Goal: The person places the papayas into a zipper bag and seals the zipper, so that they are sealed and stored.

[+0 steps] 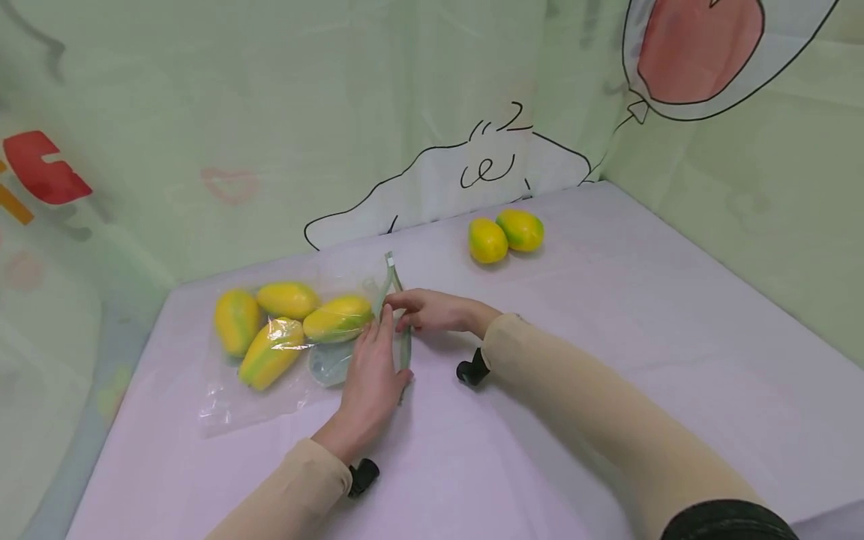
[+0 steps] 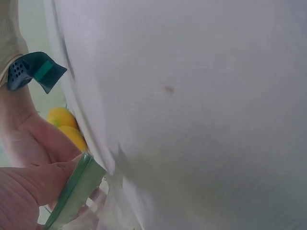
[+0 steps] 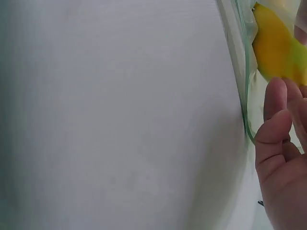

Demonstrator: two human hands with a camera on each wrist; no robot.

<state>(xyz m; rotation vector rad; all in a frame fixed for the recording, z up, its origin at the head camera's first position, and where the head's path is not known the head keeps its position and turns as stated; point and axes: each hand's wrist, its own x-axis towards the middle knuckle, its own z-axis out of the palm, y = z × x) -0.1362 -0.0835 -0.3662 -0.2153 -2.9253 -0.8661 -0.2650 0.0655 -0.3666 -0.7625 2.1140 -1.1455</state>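
bag [image 1: 297,391]: four mangoes [image 1: 272,354] inside, two mangoes [image 1: 487,241] beyond its right edge. left hand [image 1: 373,373] and right hand [image 1: 435,309] both pinch its mouth. slack film could slip loose, the mouth collapsing.

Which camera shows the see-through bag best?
The head view: it shows nearly the whole clear bag, with four mangoes inside. The left wrist view shows just some green edge and plastic; the right wrist view shows green edge, plastic and part of one mango.
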